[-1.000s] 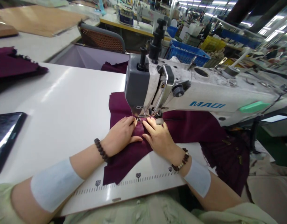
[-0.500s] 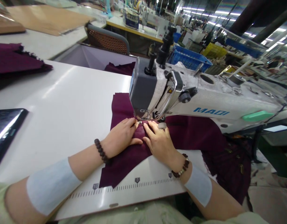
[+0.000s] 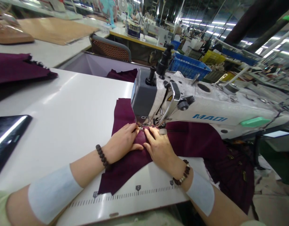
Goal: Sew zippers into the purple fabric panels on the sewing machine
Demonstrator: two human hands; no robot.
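A dark maroon piece of fabric (image 3: 125,172) lies flat under the head of a white sewing machine (image 3: 205,110). On its left part rests my left hand (image 3: 124,141), fingers stretched toward the presser foot (image 3: 141,128) and thumb out to the right. My right hand (image 3: 159,146) lies on the cloth just right of the foot, fingers spread and flat, a grey ring-like band on one finger. Both hands press on the fabric without gripping it. The needle is hard to make out between the fingertips and the machine head.
More maroon fabric (image 3: 236,172) with zipper pulls hangs off the right side. At the left are a maroon stack (image 3: 14,67) and a dark tablet-like device (image 3: 8,138). Behind the machine stands a blue crate (image 3: 189,65). A ruler scale (image 3: 125,195) runs along the table's front edge.
The view has tilted up slightly, so everything sits a little lower. The fabric's front left corner has shifted slightly; both hands keep their places beside the presser foot.
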